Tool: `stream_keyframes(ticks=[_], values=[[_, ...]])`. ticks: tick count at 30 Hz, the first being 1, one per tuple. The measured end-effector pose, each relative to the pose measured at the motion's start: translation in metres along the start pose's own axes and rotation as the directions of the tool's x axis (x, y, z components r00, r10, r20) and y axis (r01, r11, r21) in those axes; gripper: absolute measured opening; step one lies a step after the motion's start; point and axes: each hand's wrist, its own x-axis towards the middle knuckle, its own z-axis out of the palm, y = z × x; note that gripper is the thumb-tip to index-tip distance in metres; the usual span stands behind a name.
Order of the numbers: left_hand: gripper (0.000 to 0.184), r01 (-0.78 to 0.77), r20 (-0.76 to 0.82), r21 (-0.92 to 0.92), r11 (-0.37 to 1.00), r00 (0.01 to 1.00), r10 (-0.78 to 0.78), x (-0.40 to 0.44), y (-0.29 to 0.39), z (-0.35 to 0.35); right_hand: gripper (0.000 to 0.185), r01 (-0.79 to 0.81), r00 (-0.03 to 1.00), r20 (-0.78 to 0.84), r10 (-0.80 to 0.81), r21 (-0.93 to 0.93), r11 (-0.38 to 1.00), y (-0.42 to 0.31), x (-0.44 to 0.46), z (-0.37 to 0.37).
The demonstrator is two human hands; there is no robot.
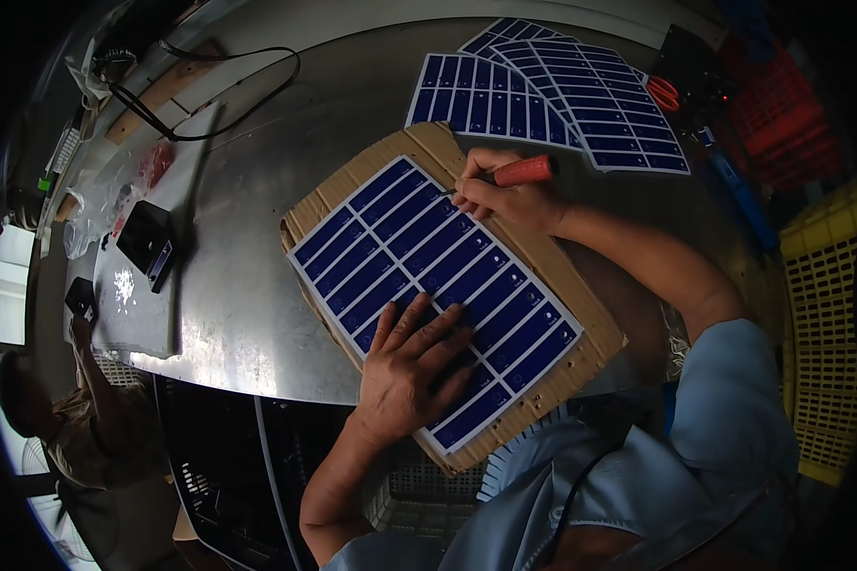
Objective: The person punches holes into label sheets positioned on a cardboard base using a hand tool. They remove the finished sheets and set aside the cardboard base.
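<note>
The fingers point(475, 193) of the right hand point(521, 204) are closed around a red-handled tool point(526, 170), its thin tip meeting the sheet of dark blue labels point(452, 271) near the far right edge. Exactly what kind of tip it is cannot be made out. The left hand point(402, 381) lies palm down on the nearer part of the same sheet, fingers spread, grasping nothing.

The sheet, its labels ranged in two columns with white lines between, lies aslant on a piece of cardboard point(581, 328), which shows around its edges. The cardboard rests on the metal desk point(248, 219), its near end reaching past the desk's edge towards the person's blue shirt point(733, 390).

Beyond the right hand, more label sheets point(600, 105) lie overlapping and fanned at the far side of the desk, with red scissor-like handles point(663, 92) just beside them. Further right stand a red crate point(781, 133) and a yellow crate point(828, 333).

Well to the left, a black box point(146, 243) sits on a pale board point(152, 319), near clear plastic bags point(90, 224) and a scatter of small white bits point(124, 288). A black cable point(290, 81) loops above the desk's far left part. At the far left edge, another person point(90, 423) has a hand at a small dark object point(81, 297)
</note>
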Motion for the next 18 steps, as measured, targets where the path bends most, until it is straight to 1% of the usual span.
stream_keyframes(ticks=[1,3,4,6,7,9,10,12,13,15,16,18], values=[[0.038,0.002,0.005,-0.001,1.000,1.000,-0.002,0.000,0.001,-0.001,0.018,-0.002,1.000,-0.001,0.002,0.001,1.000,0.001,0.002,0.000],[0.038,-0.002,0.011,0.000,1.000,1.000,0.002,0.001,0.000,-0.001,0.021,0.057,0.996,0.081,-0.047,-0.122,0.991,0.001,0.009,-0.001],[0.038,-0.005,0.005,-0.005,1.000,1.000,0.005,0.001,0.000,0.000,0.021,0.057,0.996,0.080,-0.048,-0.122,0.991,0.001,0.011,-0.002],[0.039,-0.003,-0.005,-0.008,1.000,1.000,0.003,0.000,-0.001,0.000,0.020,0.072,0.990,0.132,-0.040,-0.244,0.967,0.001,0.013,-0.003],[0.039,-0.006,-0.003,-0.009,1.000,1.000,0.006,0.000,-0.001,-0.001,0.020,0.072,0.990,0.137,-0.040,-0.245,0.967,-0.001,0.014,-0.002],[0.039,-0.008,-0.002,-0.014,1.000,1.000,0.008,0.000,-0.001,-0.001,0.019,-0.005,0.990,0.137,0.040,-0.248,0.969,-0.005,0.015,-0.002],[0.040,-0.011,0.000,-0.007,1.000,1.000,0.011,0.000,-0.001,-0.001,0.019,-0.007,0.990,0.137,0.043,-0.249,0.969,-0.006,0.016,-0.002],[0.040,-0.018,0.002,-0.003,1.000,1.000,0.018,0.000,-0.001,-0.001,0.016,0.060,0.988,0.152,-0.002,-0.382,0.922,-0.009,0.021,0.000],[0.040,-0.023,0.001,0.001,1.000,1.000,0.023,0.000,-0.001,0.000,0.016,0.059,0.989,0.151,0.000,-0.385,0.921,-0.014,0.023,0.001],[0.040,-0.028,-0.001,0.003,1.000,1.000,0.028,-0.001,-0.001,0.000,0.012,0.154,0.977,0.205,-0.051,-0.522,0.839,-0.023,0.027,0.005],[0.040,-0.028,-0.001,0.000,1.000,1.000,0.028,0.000,-0.001,0.000,0.012,0.154,0.977,0.205,-0.051,-0.523,0.838,-0.025,0.029,0.008],[0.040,-0.029,-0.004,0.001,1.000,1.000,0.029,0.000,-0.001,0.000,0.010,0.218,0.968,0.240,-0.073,-0.659,0.720,-0.028,0.031,0.013]])
